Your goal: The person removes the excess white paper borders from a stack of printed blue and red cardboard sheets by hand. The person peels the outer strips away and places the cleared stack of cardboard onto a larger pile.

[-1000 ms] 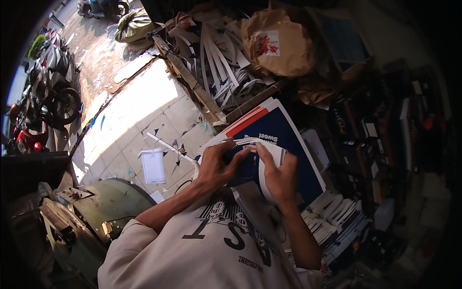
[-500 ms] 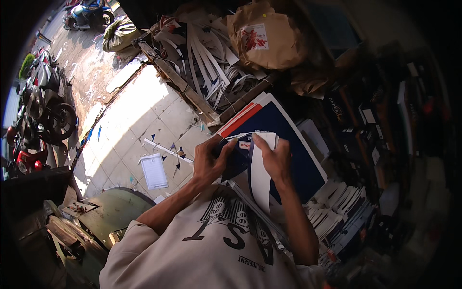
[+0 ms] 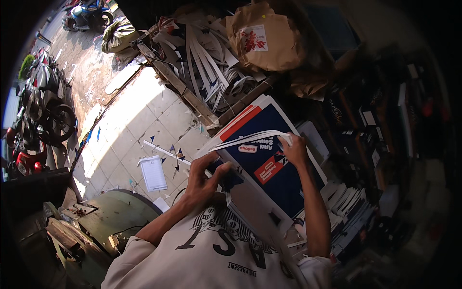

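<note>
My right hand [image 3: 294, 150] pinches the right end of a bundle of thin white paper strips [image 3: 250, 136]. The bundle arches leftward over a stack of large navy printed sheets [image 3: 276, 188] with red and white panels. My left hand [image 3: 204, 179] is closed by the stack's near left side, its thumb over a dark blue piece of printed paper [image 3: 231, 179] that is partly blurred. The strips' left end lies just beyond the left hand's fingers. A pale sheet edge [image 3: 255, 197] runs along the stack's near side, close to my shirt.
Beyond the stack, a wooden-sided bin [image 3: 178, 89] overflows with paper offcuts, beside a brown paper bundle [image 3: 264, 36]. Scraps and a white form sheet [image 3: 153, 173] lie on the tiled floor [image 3: 139, 120] at left. Stacked papers [image 3: 344, 204] stand right; a green rounded machine part [image 3: 106, 216] lower left.
My right hand has moved right, drawing the white strips out into an arch away from the left hand. The printed top sheet is now uncovered. My left hand has shifted slightly nearer and left.
</note>
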{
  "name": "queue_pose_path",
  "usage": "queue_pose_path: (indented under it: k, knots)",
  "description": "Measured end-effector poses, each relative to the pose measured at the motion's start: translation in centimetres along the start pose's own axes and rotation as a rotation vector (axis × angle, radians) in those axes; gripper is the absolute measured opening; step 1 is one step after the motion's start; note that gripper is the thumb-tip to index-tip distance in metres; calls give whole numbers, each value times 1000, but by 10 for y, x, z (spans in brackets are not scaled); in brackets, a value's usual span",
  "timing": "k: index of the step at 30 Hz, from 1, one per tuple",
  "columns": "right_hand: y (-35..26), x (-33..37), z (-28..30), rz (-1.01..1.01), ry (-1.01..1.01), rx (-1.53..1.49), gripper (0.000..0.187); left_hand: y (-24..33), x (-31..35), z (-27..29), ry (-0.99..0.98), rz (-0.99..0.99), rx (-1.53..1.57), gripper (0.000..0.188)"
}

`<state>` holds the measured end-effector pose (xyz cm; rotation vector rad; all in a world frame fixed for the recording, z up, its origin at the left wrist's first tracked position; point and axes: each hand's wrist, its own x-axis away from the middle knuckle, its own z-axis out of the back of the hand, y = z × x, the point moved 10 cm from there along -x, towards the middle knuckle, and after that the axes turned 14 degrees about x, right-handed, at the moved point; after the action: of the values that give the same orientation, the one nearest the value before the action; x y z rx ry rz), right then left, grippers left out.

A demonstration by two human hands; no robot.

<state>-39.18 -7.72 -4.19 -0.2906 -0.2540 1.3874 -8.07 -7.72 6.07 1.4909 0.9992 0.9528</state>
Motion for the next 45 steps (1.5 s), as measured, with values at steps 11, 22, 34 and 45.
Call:
queue_pose_path:
  k: [11, 22, 34, 45]
  knots:
    - [-156, 77, 16, -82, -576, -1386, 40, -4, -40, -35, -320, -46, 241, 34]
    - [-149, 104, -2, -427, -156, -1071, 18, -2, -26, -24, -209, -92, 207, 26]
    - [-130, 100, -28, -595, -147, -1219, 13, -10, -14, -9, -37, 22, 201, 30]
    - [-106, 24, 149, -203, -109, -272, 93, -24, -56, -45, -160, 115, 227, 34]
